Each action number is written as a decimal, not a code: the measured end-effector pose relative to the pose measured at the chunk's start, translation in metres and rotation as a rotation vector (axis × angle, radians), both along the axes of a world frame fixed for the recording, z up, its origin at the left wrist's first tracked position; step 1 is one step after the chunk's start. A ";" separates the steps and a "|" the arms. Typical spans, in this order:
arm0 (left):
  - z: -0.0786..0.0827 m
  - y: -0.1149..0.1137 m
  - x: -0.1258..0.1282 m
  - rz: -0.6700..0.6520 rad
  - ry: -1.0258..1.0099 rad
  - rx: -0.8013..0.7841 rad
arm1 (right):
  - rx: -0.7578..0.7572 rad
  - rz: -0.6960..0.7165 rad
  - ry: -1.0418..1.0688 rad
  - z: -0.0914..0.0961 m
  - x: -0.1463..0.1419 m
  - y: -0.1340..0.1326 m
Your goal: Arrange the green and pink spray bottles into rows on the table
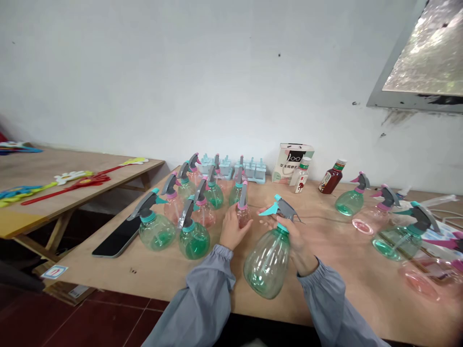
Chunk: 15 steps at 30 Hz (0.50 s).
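My right hand is closed round the neck of a clear green spray bottle, which tilts above the table's front part. Its trigger head is grey and turquoise. My left hand is at a pink spray bottle with a grey and pink head, fingers wrapped round its body. Left of that hand stand several more spray bottles in rows, among them a green one and a pink one. The base of the pink bottle at my left hand is hidden by my fingers.
More spray bottles, such as a green one, stand at the right. A black phone lies at the left edge. Pale blue moulds, a box and two drink bottles, one brown, stand along the wall.
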<state>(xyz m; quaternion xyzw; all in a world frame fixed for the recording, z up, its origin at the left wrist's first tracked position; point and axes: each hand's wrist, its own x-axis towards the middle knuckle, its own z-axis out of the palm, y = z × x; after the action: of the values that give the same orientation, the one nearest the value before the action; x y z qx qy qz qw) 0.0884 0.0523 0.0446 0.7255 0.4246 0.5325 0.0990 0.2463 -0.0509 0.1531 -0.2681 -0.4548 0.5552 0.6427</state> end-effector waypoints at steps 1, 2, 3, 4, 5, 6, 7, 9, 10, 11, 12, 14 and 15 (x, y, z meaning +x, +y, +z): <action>0.000 0.000 0.000 0.001 0.002 0.000 | 0.001 -0.023 0.013 0.000 0.001 -0.001; 0.001 0.000 0.000 0.002 0.004 -0.001 | 0.005 -0.051 0.021 -0.001 0.003 -0.003; 0.001 0.000 -0.001 0.002 0.005 -0.001 | 0.012 -0.083 0.021 -0.002 0.005 -0.004; 0.001 0.000 -0.001 0.002 0.004 -0.001 | 0.023 -0.121 0.010 -0.002 0.008 -0.005; 0.001 0.000 -0.001 0.003 0.000 0.000 | 0.036 -0.159 -0.020 -0.003 0.012 -0.006; 0.001 0.000 -0.001 0.004 -0.005 -0.001 | 0.050 -0.199 -0.066 -0.004 0.018 -0.006; 0.001 0.000 -0.001 0.004 -0.009 0.000 | 0.061 -0.248 -0.119 -0.006 0.024 -0.006; 0.001 0.000 -0.001 0.003 -0.011 0.000 | 0.068 -0.368 -0.243 -0.008 0.042 -0.007; 0.001 0.000 -0.001 0.004 -0.008 0.001 | 0.065 -0.451 -0.305 -0.010 0.053 -0.008; 0.001 0.000 -0.001 0.006 -0.002 0.003 | 0.055 -0.549 -0.369 -0.012 0.065 -0.009; 0.001 0.000 -0.001 0.007 0.004 0.004 | 0.045 -0.659 -0.434 -0.014 0.078 -0.010; 0.002 0.000 -0.001 0.013 0.015 0.003 | 0.034 -0.864 -0.569 -0.018 0.106 -0.013; 0.002 -0.001 -0.001 0.015 0.019 0.001 | 0.040 -0.948 -0.626 -0.021 0.119 -0.015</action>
<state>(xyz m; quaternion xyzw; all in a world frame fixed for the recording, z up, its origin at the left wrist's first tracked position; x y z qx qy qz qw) 0.0871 0.0517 0.0469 0.7274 0.4306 0.5266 0.0906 0.3656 -0.0654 0.1325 -0.5825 -0.4641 0.0913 0.6610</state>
